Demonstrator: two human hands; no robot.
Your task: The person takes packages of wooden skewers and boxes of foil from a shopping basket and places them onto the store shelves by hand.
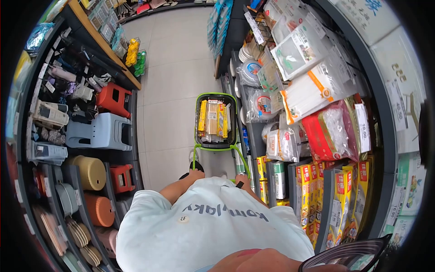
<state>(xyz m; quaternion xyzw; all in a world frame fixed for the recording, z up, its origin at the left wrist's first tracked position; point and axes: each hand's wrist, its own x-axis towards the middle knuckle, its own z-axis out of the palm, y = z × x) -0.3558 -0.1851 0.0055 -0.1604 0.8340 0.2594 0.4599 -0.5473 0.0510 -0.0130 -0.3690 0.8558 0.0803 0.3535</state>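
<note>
Low in the middle of the head view, my left hand [195, 174] is wrapped round the left end of a green handle [195, 158]. On the other side my right hand [243, 179] grips the same handle near its right end, with a dark band at the wrist. The handle joins a black basket with a green rim [215, 95] in front of my body. Yellow boxes [222, 120] and a light brown pack [211, 120] lie inside it, with clear wrapped items beneath them.
Shelves on the left hold a blue-grey stool [102, 131], a red stool [113, 100] and round stools. Hanging packs [308, 93] and yellow boxes [308, 190] fill the right shelves. A tiled aisle floor [174, 59] runs ahead between them.
</note>
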